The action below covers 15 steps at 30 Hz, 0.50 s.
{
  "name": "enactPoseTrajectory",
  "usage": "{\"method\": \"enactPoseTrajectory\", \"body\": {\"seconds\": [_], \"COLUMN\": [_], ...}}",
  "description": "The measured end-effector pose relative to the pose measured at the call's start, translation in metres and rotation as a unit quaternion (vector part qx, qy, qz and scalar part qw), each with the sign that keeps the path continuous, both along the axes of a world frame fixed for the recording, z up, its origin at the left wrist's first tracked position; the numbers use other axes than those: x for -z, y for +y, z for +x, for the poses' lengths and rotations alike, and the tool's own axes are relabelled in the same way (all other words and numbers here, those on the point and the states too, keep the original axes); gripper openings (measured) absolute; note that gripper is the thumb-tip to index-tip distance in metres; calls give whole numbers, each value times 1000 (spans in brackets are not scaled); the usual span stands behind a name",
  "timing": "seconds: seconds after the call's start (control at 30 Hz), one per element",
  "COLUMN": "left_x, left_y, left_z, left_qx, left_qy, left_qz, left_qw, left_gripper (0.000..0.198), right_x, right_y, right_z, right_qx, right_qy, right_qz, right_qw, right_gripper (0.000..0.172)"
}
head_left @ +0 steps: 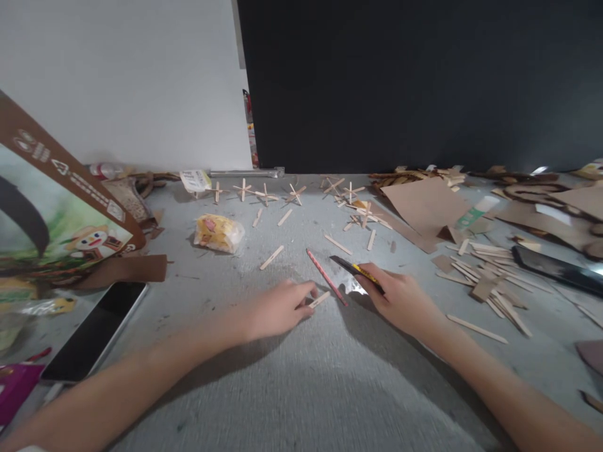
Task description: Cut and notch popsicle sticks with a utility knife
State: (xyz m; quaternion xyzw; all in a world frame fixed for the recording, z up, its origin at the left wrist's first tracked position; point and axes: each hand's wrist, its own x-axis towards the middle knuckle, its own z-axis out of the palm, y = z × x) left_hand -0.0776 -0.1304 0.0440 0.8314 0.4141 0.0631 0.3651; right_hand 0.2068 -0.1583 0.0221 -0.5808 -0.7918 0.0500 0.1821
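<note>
My right hand [396, 295] is closed around a yellow and black utility knife [365, 271], its dark blade pointing up and to the left. My left hand [282, 307] has its fingertips at a short wooden stick [320, 299], with thumb and finger at the stick's left end. Between the two hands a red and white patterned stick [326, 276] lies slanted on the grey table [264, 402]. Short wooden pieces lie beyond the hands, one at the left [272, 257] and one near the knife tip [338, 244].
Crossed-stick shapes [294, 194] line the back. A yellow packet [217, 233] lies left of centre, a phone [94, 333] and printed box [61, 201] farther left. At right are a stick pile [499, 276], a glue stick [477, 212], cardboard [419, 207] and a black object [556, 270].
</note>
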Motion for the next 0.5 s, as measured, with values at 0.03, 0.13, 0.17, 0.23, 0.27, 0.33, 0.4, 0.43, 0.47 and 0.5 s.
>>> {"method": "enactPoseTrajectory", "body": {"seconds": [0.03,0.13,0.17,0.23,0.27,0.33,0.4,0.43,0.47,0.5], "left_x": [1,-1,-3,-6,-6,-6,-4,-2,0,2], "left_y": [0,1,0,-1,-1,-1,1,2,4,5], "left_z": [0,0,0,1,2,3,3,3,3,3], "left_qx": [2,17,23,32,33,27,17,15,18,26], "left_qy": [4,34,48,73,79,77,63,58,52,44], "left_qz": [3,29,43,72,81,92,103,110,121,140], "left_qw": [1000,999,998,994,993,992,993,992,991,989], "left_gripper": [25,24,24,24,24,22,18,17,16,16], "right_x": [0,1,1,0,0,-1,-1,-1,0,0], "right_y": [0,0,0,1,1,1,0,0,0,0], "right_z": [0,0,0,0,0,-1,-2,-2,-2,-2], "right_qx": [0,0,-2,-5,-7,-10,-14,-15,-15,-14], "right_qy": [-1,-4,-5,-4,-3,-2,1,3,5,11], "right_qz": [-1,-10,-14,-19,-22,-27,-32,-34,-36,-35], "right_qw": [1000,1000,1000,1000,1000,1000,999,999,999,999], "right_gripper": [30,29,29,28,28,28,27,27,27,27]}}
